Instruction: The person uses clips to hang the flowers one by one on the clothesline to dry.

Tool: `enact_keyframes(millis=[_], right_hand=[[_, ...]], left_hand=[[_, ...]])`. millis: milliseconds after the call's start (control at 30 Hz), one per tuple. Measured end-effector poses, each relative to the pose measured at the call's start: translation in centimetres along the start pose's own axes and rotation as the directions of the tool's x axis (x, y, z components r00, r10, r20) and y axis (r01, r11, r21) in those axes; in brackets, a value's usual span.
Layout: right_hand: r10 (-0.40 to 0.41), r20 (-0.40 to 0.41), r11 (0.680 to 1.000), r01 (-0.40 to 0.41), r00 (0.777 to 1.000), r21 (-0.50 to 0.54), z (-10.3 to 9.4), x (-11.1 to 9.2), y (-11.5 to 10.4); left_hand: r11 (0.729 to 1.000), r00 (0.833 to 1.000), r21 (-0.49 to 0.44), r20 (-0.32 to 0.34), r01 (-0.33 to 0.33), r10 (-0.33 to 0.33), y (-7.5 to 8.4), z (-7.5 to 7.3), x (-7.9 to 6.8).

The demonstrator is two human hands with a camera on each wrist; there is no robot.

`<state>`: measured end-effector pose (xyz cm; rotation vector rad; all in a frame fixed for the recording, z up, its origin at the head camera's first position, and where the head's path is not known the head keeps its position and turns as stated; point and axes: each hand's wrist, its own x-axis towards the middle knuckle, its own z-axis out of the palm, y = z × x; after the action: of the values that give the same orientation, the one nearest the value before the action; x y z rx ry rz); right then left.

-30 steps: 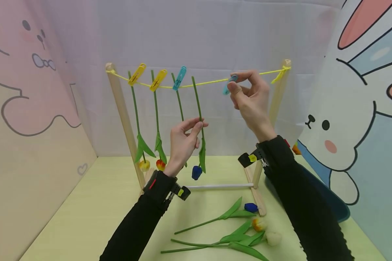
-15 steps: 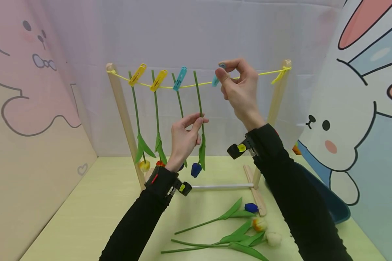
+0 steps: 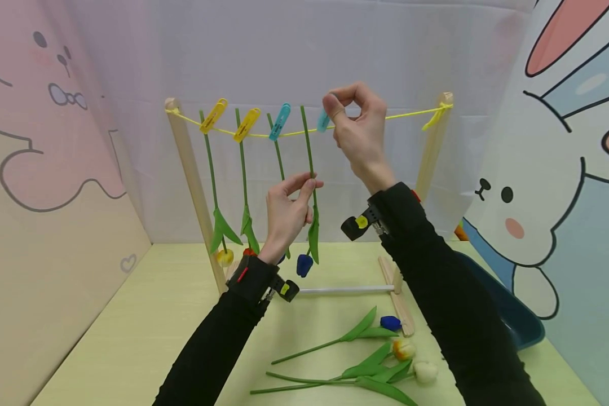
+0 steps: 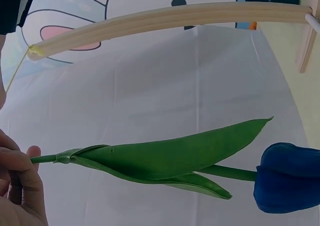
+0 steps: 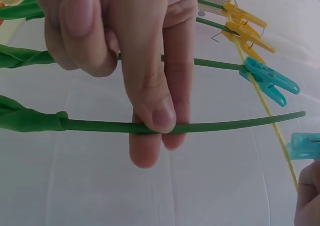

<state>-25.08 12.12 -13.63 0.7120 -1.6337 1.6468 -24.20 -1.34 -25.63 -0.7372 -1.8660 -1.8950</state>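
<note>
My left hand [image 3: 286,211] pinches the green stem of an upside-down blue artificial tulip [image 3: 304,265] between thumb and fingers. The stem's upper end crosses the yellow string [image 3: 416,114] and sticks up above it. Just right of that stem, my right hand [image 3: 360,127] pinches a light blue clothespin [image 3: 323,120] by its top end, its lower end at the string. In the right wrist view this clothespin [image 5: 304,145] overlaps the string, apart from the stem. Further left, two yellow clothespins [image 3: 246,125] and a blue clothespin [image 3: 279,122] clip three tulips to the string.
Wooden posts [image 3: 188,163] hold the string at both ends, joined low by a white rod [image 3: 347,290]. A blue tulip [image 3: 390,323], an orange-and-white tulip [image 3: 403,349] and a white tulip [image 3: 425,371] lie on the table. A dark blue tray [image 3: 530,332] stands at right, partly behind the right sleeve.
My right hand has moved left and up with the clothespin, close to the stem. My left hand has raised the blue tulip slightly, so its stem reaches higher above the string.
</note>
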Motion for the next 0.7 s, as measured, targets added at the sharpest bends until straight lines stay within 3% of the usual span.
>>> enact_keyframes(millis=[400,700], right_hand=[[0.020,-0.095,0.995,-0.029,0.995,-0.098,2.1,-0.3,0.2],[0.003,-0.140,0.992,-0.021,0.990,-0.127,2.6,-0.7,0.4]], left_hand=[[0.999,0.999,0.021,-0.020,0.026,-0.025,0.0,0.1,0.2],[0.999,0.999,0.052,-0.036,0.000,0.001,0.2,0.3,0.4]])
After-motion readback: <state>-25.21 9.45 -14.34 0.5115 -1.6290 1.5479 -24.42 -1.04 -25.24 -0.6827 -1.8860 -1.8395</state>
